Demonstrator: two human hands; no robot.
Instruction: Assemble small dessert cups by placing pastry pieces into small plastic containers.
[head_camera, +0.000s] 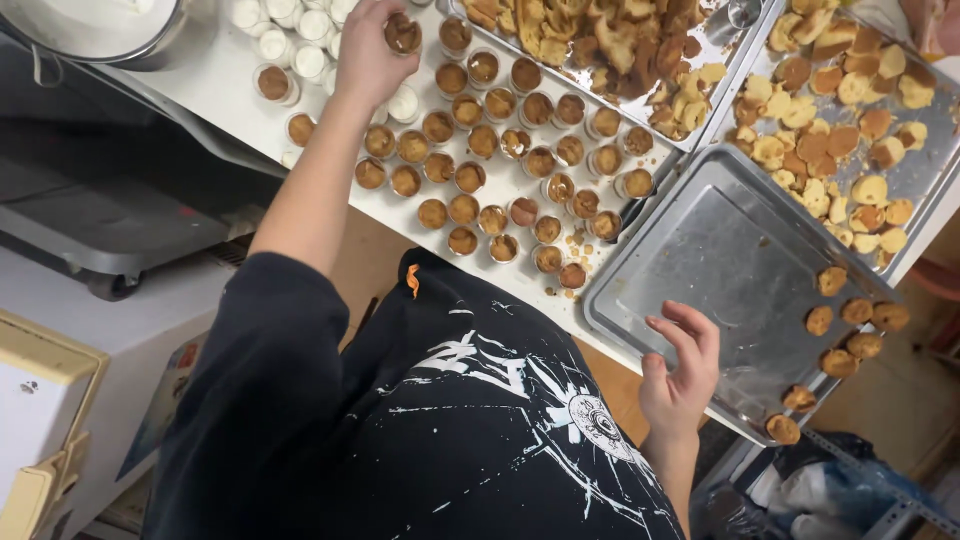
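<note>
My left hand (365, 55) reaches out over a white counter (215, 75) and is shut on a small clear cup with brown filling (402, 35). Around it stand several more filled cups (500, 140) in loose rows. My right hand (682, 368) hovers with fingers apart over the near edge of a mostly bare metal tray (730, 255) and holds nothing. A few small round golden cakes (850, 330) lie at that tray's right end. My black printed shirt fills the bottom of the view.
Several white-filled cups (290, 35) stand beyond my left hand. A tray of torn cake pieces (600, 45) and a tray of round cakes (850, 110) sit at the back right. A metal bowl (95, 30) is at top left, grey and white appliances (100, 210) below it.
</note>
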